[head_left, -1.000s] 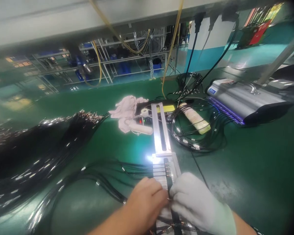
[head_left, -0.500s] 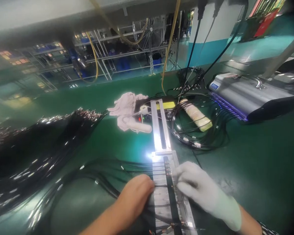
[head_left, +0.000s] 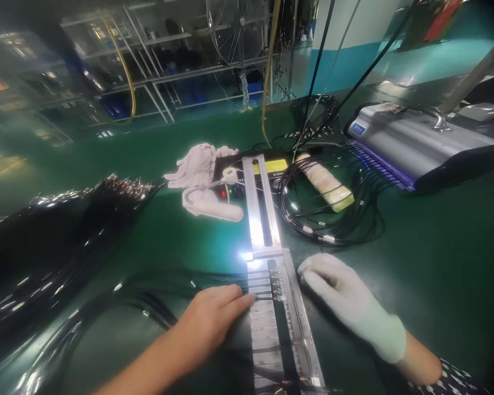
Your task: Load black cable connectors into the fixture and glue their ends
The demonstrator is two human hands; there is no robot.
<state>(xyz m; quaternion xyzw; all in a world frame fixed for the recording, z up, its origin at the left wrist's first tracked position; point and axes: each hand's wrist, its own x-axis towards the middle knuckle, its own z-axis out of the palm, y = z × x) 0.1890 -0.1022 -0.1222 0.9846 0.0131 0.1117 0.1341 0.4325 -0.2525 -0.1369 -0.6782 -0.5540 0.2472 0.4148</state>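
Observation:
A long metal fixture (head_left: 271, 323) with a black strip down its middle lies on the green bench and holds several thin black cables across it. My bare left hand (head_left: 212, 318) rests at the fixture's left edge, fingers stretched flat onto the cables. My right hand (head_left: 346, 299), in a white glove, lies just right of the fixture on the mat, fingers loosely curled with nothing visible in them. A second metal rail (head_left: 259, 214) extends away from the fixture, brightly lit.
A big bundle of black cables with metal tips (head_left: 57, 241) fills the left. A coil of cable (head_left: 329, 219), a pale roller (head_left: 323, 181), a white cloth (head_left: 197, 162), a small control box (head_left: 247, 173) and a grey machine (head_left: 420, 142) lie beyond.
Both hands were pinched together over the fixture's black strip; they have drawn apart, the left to the left edge, the right off to the mat. The view tilted down.

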